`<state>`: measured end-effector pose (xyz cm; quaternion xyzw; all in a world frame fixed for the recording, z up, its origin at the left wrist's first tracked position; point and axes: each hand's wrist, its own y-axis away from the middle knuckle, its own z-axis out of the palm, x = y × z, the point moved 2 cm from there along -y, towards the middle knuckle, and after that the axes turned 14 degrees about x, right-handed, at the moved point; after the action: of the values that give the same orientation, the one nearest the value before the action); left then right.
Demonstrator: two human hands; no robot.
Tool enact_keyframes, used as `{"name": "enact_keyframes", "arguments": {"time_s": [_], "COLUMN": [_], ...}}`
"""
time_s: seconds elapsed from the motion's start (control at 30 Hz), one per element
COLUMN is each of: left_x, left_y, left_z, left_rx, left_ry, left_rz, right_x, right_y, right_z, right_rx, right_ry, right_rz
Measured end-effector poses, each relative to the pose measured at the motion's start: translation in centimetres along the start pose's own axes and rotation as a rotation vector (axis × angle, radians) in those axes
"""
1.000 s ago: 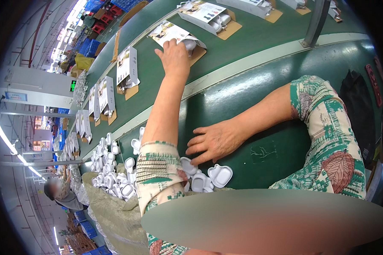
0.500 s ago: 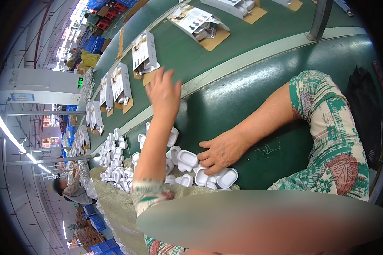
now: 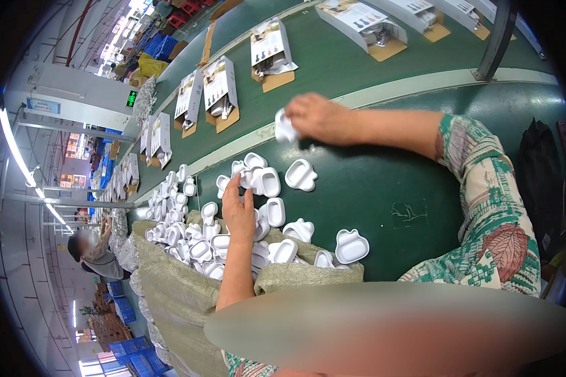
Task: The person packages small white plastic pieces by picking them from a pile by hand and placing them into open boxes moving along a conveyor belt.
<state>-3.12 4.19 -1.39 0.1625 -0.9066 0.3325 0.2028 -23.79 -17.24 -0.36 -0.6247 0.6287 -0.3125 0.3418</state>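
Observation:
My right hand is closed on a white plastic piece, a shallow lobed cup, held above the bench by the conveyor's edge rail. My left hand lies among loose white cups, its fingers stretched upward and the thumb apart. It is beside a cluster of these cups and seems to hold none. One lobed cup lies apart between my hands, and another sits nearer me. A larger heap of cups spreads to the left on a woven sack.
Open printed cartons with items inside stand along the green conveyor beyond the pale rail. A metal post rises at the far right. Dark cloth lies right of my arm. A person works at the far left.
My right hand has gone from the near cups up toward the rail, now with a cup in it. My left hand has come down from near the cartons to the cups. The view has shifted.

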Motion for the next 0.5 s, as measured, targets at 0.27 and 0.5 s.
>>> {"name": "enact_keyframes", "arguments": {"time_s": [0.27,0.5], "left_x": [1.7,2.7], "left_y": [-2.1,-4.3], "left_z": [2.8,4.3], "left_rx": [0.067,0.091], "left_ry": [-0.075,-0.079], "left_rz": [0.152,0.208], "right_x": [12.1,13.5], "right_y": [-3.5,-1.4], "right_z": [4.1,1.1], "right_rx": [-0.003,0.212], "right_ry": [0.515,0.581], "right_rz": [0.158,0.208]}}
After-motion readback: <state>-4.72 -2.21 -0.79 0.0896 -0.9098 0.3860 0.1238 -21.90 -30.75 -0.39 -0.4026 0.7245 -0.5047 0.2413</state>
